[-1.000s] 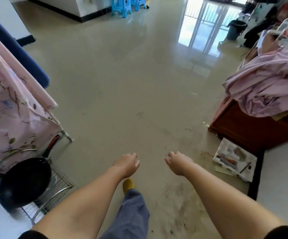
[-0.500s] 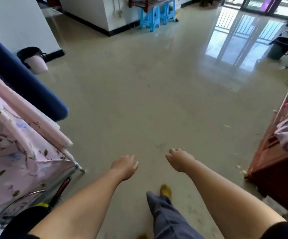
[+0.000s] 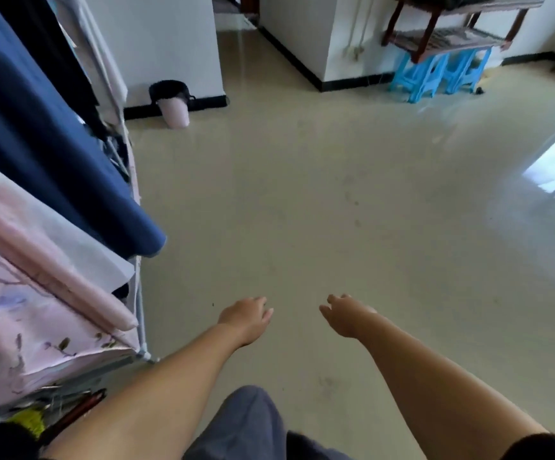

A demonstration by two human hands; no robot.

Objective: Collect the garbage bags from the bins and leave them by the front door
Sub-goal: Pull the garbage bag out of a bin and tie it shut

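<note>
The pink bin (image 3: pixel 173 109) with its black garbage bag (image 3: pixel 169 90) stands by the far wall, up and to the left. The left hand (image 3: pixel 246 318) is nearer it than the right hand (image 3: pixel 345 315). Both hands are loose and hold nothing

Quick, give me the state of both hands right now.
Left hand: open, fingers loosely curled, holding nothing.
Right hand: open, fingers loosely curled, holding nothing.

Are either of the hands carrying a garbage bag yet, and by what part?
No. The left hand and right hand are both empty, fingers loosely open above the floor.
</note>
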